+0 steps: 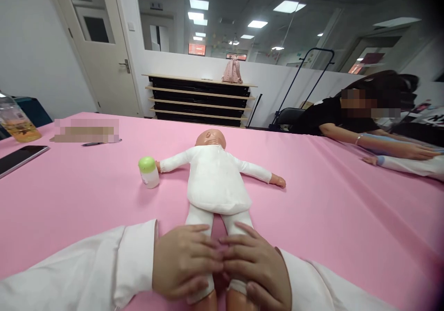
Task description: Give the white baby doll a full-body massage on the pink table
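A baby doll [218, 177] in a white top and white trousers lies on the pink-covered table, head away from me and arms spread. My left hand [185, 261] rests over the doll's left-side leg, its fingers stretched out flat and pointing inward. Over the other leg lies my right hand [258, 264], fingers likewise extended and a little apart. The fingertips of both hands meet or nearly meet between the legs, slightly blurred. Bare doll feet show below my hands. Beside the doll's left-side hand stands a small translucent bottle [150, 179] with a green cap [147, 164].
On the left are a phone [22, 157], a pen [99, 142] and a clear bottle [19, 121] with yellowish contents. To the right, a person [329, 121] in black reaches toward another doll [409, 164]. Shelves [201, 100] with a pink backpack [232, 71] stand behind the table [329, 218].
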